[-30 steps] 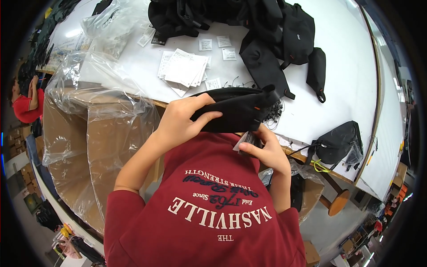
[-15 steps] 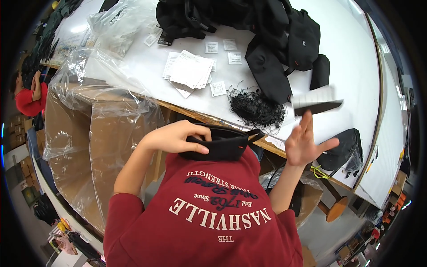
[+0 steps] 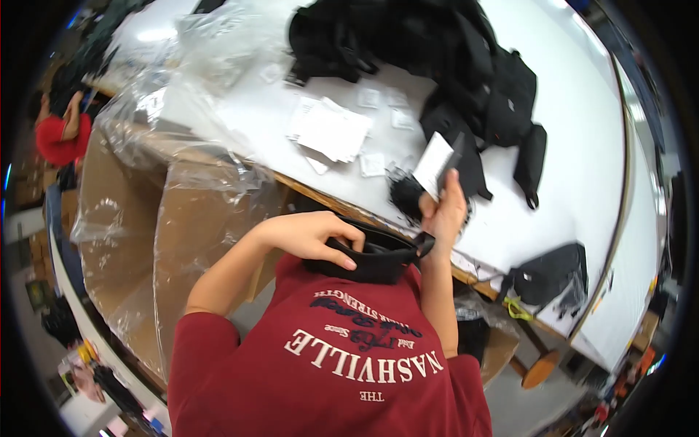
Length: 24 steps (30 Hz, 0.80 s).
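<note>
Close to my body, my left hand (image 3: 317, 237) grips a small black pouch (image 3: 378, 268). Its fingers reach into the opening while the thumb presses the near side. To the right, my right hand (image 3: 445, 211) pinches a tag card (image 3: 434, 164) with a white face and a dark part beside it. The card is raised over the table, just above a tangle of black cords (image 3: 405, 195), which it partly covers along with the hand. A pile of white papers (image 3: 331, 130) lies farther left.
Black bags (image 3: 408, 44) are heaped at the table's far side. Small white packets (image 3: 372, 164) lie near the papers. Clear plastic (image 3: 196, 189) drapes a cardboard box at left. Another black bag (image 3: 546, 273) rests at right. A person in red (image 3: 62, 138) is far left.
My right hand has gone from spread fingers to pinching the card, and both have moved left toward the pouch. My left hand keeps its hold on the pouch. The whole view has shifted slightly.
</note>
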{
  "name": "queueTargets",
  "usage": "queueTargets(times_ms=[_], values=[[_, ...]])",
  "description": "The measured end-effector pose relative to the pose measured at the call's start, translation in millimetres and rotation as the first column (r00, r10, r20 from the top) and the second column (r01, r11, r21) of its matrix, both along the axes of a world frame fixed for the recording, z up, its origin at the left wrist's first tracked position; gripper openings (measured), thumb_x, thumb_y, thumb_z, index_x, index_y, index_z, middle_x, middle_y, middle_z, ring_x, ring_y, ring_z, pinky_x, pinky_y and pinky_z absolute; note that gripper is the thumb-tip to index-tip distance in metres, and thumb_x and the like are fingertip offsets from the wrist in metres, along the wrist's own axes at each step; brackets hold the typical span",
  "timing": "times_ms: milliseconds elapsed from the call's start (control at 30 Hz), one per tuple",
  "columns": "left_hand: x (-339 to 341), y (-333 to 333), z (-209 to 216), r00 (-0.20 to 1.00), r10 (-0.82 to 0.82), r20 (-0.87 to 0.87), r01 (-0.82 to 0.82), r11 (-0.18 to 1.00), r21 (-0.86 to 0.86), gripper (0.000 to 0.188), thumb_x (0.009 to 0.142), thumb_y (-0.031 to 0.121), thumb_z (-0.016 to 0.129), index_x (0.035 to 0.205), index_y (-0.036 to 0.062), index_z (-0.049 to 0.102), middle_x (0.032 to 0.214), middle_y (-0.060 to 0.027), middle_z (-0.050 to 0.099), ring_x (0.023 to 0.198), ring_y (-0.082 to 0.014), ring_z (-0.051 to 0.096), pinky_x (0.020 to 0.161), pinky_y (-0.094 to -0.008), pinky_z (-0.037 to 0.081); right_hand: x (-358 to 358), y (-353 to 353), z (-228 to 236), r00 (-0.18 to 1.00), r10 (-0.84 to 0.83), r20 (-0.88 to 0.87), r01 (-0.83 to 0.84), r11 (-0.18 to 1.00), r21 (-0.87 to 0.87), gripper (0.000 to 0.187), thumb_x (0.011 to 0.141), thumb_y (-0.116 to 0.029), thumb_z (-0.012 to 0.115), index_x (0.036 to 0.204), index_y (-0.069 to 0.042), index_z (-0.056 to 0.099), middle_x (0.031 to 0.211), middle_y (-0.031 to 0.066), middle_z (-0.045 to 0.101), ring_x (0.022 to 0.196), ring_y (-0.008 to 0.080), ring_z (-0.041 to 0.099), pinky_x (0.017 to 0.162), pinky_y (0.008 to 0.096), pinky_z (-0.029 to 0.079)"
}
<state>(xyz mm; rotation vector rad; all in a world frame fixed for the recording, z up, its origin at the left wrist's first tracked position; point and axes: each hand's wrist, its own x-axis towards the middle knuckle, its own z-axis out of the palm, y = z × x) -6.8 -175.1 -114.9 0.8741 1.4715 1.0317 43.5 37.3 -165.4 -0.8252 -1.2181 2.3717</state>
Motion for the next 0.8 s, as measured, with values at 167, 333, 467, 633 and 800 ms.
queueTargets(times_ms=[167,333,467,633,800], values=[[-2,-9,-2,0.999,0.016,-0.051,-0.007,0.985,0.174,0.025,0.085,0.025,0.065,0.087,0.0014,0.056,0.073,-0.0072,0.059,0.067,-0.0123,0.053,0.062,-0.0282,0.042,-6,18,-3,0.998,-0.055,-0.019,0.052,0.693,0.719,0.026,0.092,-0.013,0.058,0.069,-0.003,0.052,0.064,-0.0071,0.044,0.06,0.0019,0.036,0.052,0.0177,0.028],[-10,-9,10,0.97,0.072,-0.232,-0.039,0.988,0.147,0.032,0.082,0.029,0.067,0.09,-0.0002,0.058,0.071,-0.0086,0.059,0.066,-0.0151,0.053,0.062,-0.0311,0.042,-1,49,4,0.998,-0.006,-0.062,0.049,0.68,0.732,0.026,0.092,-0.014,0.059,0.071,-0.001,0.05,0.068,-0.0028,0.05,0.064,0.0048,0.041,0.058,0.0193,0.037],[-9,-2,7,0.949,0.088,-0.301,-0.002,0.961,0.275,0.038,0.077,0.033,0.071,0.092,-0.0004,0.062,0.074,-0.0122,0.063,0.067,-0.0213,0.057,0.064,-0.0345,0.042,4,41,21,0.997,0.064,-0.036,-0.008,0.583,0.812,0.03,0.092,-0.015,0.06,0.069,-0.002,0.044,0.063,-0.0031,0.042,0.059,0.0049,0.035,0.052,0.0208,0.031],[-2,10,7,0.924,0.069,-0.377,-0.013,0.989,0.15,0.037,0.072,0.035,0.075,0.092,0.0047,0.068,0.08,-0.0101,0.067,0.076,-0.0213,0.062,0.067,-0.0335,0.045,11,51,30,0.994,0.079,0.079,-0.111,0.627,0.771,0.029,0.092,-0.016,0.06,0.069,-0.004,0.046,0.06,-0.0065,0.035,0.055,0.0028,0.028,0.048,0.0204,0.019],[-6,10,21,0.923,-0.009,-0.386,0.048,0.995,0.09,0.043,0.073,0.037,0.073,0.101,0.0046,0.066,0.09,-0.0146,0.067,0.085,-0.0285,0.063,0.074,-0.037,0.047,-2,56,26,0.997,0.019,-0.08,0.062,0.48,0.875,0.03,0.091,-0.018,0.061,0.068,-0.007,0.046,0.06,-0.0076,0.029,0.052,0.0024,0.023,0.047,0.0225,0.015]])
